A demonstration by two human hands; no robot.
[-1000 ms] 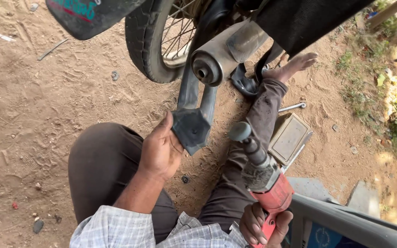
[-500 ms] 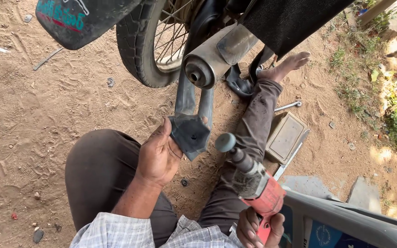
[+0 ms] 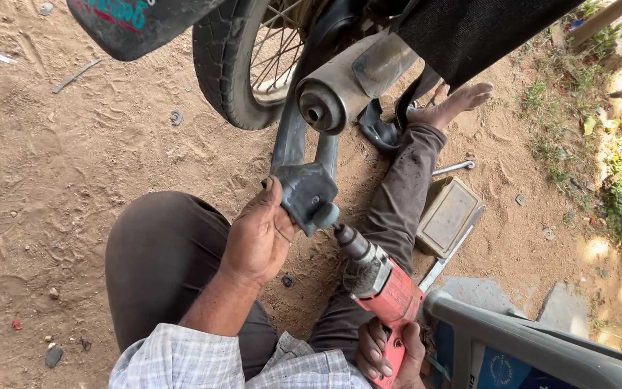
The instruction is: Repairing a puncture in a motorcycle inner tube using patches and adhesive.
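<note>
Left hand (image 3: 257, 241) grips the dark grey bracket (image 3: 306, 194), fingers wrapped round its near edge, thumb up at its top corner; closed firmly on it. The bracket is the lower end of a forked metal piece hanging just below the exhaust muffler (image 3: 340, 90) of the motorcycle. Right hand (image 3: 390, 349) is closed round the handle of the red power drill (image 3: 383, 284), low and right of the bracket.

Change: a second ago the drill's tip was off to the right of the bracket, well apart; half a second ago nearer; now the round grey head on the tip (image 3: 327, 216) touches the bracket's lower right face. The left hand has stayed on the bracket throughout. Judgement: tool is now engaged with the part, so the working contact has begun, left hand steadying it. Cannot tell if the drill is spinning.

Around the bracket: rear tyre (image 3: 224, 72) above left, the person's outstretched leg and bare foot (image 3: 462, 101) to the right, a spanner (image 3: 453, 168) on the dirt beyond the leg, a flat tin box (image 3: 449, 216) right of the drill, grey plastic chair edge (image 3: 541, 346) far lower right.
</note>
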